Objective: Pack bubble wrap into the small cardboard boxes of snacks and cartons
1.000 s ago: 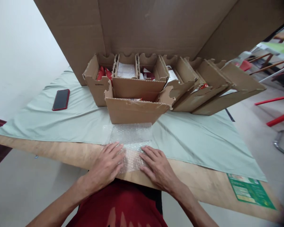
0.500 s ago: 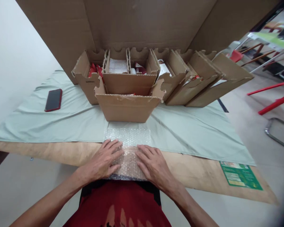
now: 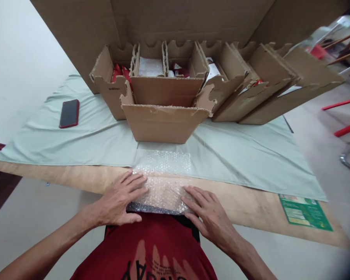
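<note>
A sheet of clear bubble wrap (image 3: 163,186) lies flat across the table's front edge, its far end on the pale green cloth and its near end over the bare wood. My left hand (image 3: 119,198) rests at the sheet's left side, fingers stretched over it and thumb out past the near edge. At the right side, the fingertips of my right hand (image 3: 204,208) touch the wrap, fingers extended and slightly spread. Just beyond the sheet stands a cardboard bin (image 3: 166,122) with a notched rim; what it contains is mostly hidden.
Behind it several cardboard bins (image 3: 112,91) hold red packets and a folded piece of bubble wrap (image 3: 150,67). A phone (image 3: 69,113) lies on the green cloth (image 3: 99,144) at left. A green printed label (image 3: 305,212) is on the wooden edge at right. Red chair legs (image 3: 348,128) stand beyond.
My hands have moved apart toward the sheet's two sides, uncovering more of its middle. The camera view has shifted, so the bins appear higher.
</note>
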